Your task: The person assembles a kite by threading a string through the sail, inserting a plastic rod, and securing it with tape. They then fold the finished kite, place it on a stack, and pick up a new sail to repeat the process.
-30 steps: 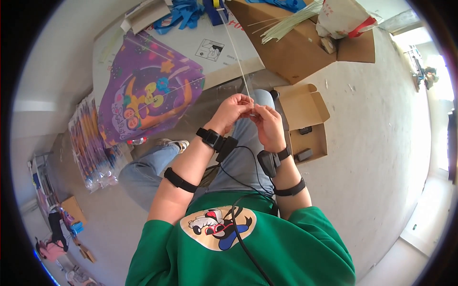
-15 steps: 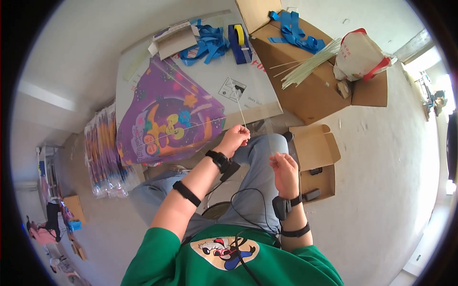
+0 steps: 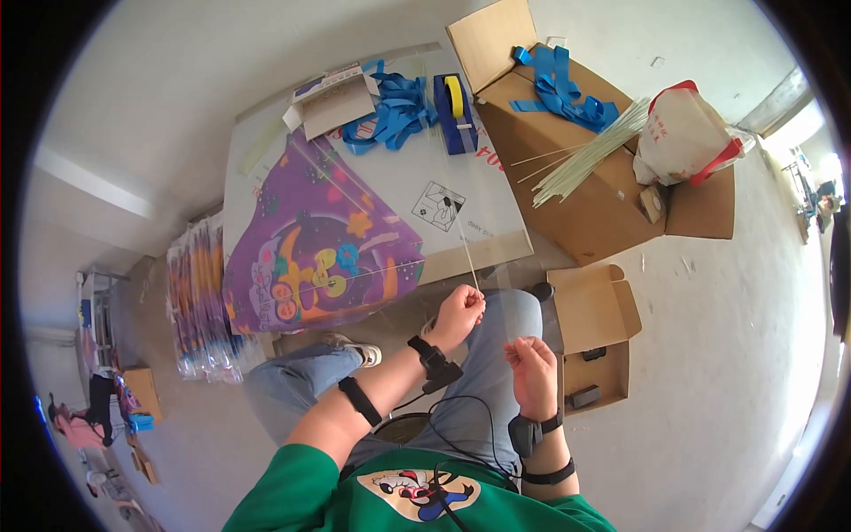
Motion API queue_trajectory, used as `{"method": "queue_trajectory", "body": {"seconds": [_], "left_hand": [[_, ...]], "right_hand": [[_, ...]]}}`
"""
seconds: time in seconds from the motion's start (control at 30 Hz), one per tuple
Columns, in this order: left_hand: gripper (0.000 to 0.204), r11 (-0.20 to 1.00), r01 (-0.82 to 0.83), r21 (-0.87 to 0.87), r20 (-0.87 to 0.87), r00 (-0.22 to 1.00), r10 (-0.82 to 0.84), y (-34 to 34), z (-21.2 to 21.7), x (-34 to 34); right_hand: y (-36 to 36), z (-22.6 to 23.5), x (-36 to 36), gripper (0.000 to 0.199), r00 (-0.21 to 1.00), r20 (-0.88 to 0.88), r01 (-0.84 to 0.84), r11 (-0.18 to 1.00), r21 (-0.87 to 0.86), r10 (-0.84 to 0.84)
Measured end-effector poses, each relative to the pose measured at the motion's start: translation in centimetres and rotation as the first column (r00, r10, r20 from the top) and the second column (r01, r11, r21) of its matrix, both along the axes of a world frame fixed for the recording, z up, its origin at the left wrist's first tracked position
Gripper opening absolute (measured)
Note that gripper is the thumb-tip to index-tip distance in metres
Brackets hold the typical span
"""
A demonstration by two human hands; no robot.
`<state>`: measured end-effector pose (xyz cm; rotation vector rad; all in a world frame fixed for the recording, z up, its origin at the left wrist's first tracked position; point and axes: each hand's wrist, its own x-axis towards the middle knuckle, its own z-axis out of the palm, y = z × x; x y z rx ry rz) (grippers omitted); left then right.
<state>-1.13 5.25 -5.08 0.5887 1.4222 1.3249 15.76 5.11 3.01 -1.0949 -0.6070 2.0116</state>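
Note:
My left hand (image 3: 460, 316) is closed in a pinch around a thin white stick (image 3: 468, 246), which points up and away over the board's near edge. Beside it on the right, my right hand (image 3: 534, 367) pinches the lower end of a faint, see-through strip of plastic film (image 3: 510, 306); its outline is hard to make out. Both hands are above my lap and apart from each other. A purple kite sheet (image 3: 306, 230) with a cartoon print and pale rods across it lies on the white board (image 3: 483, 208), left of the stick.
Blue ribbon (image 3: 394, 111), a small open box (image 3: 332, 102) and a tape dispenser (image 3: 456, 115) sit at the board's far side. Pale sticks (image 3: 589, 151) lie on a large carton (image 3: 603, 204), beside a white bag (image 3: 687, 137). Packed kites (image 3: 204, 301) stand left; a small carton (image 3: 594, 306) lies right.
The whole view has shifted, so the board and cartons appear lower. Both hands have come slightly closer to my body, still pinching the stick and the film.

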Motion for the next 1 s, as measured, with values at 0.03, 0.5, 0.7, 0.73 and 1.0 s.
{"method": "queue_trajectory", "body": {"seconds": [0.03, 0.5, 0.7, 0.73, 1.0], "left_hand": [[0.005, 1.000, -0.003, 0.001, -0.002, 1.000, 0.003, 0.5, -0.4, -0.5], [0.024, 0.982, -0.054, -0.183, -0.809, 0.576, -0.119, 12.0, -2.4, -12.9], [0.023, 0.984, -0.171, -0.052, -0.208, 0.965, 0.157, 18.3, 1.5, -15.1], [0.023, 0.984, -0.171, -0.049, -0.207, 0.966, 0.157, 19.3, 1.8, -15.4], [0.020, 0.945, -0.327, -0.004, 0.235, 0.918, 0.319, 24.6, 2.0, -16.2]], "right_hand": [[0.0, 0.2, 0.0, 0.008, 1.000, 0.000, -0.001, 1.000, -0.007, 0.001], [0.8, 0.0, 0.6, 0.007, 1.000, -0.013, -0.007, 1.000, -0.015, 0.007], [0.9, 0.3, 1.1, 0.007, 0.998, 0.056, -0.035, 0.999, 0.038, 0.033], [0.8, 0.5, 1.1, 0.007, 0.996, 0.071, -0.050, 0.997, 0.055, 0.046], [-0.4, 1.4, 1.7, 0.010, 0.986, 0.155, -0.079, 0.994, 0.081, 0.066]]}}
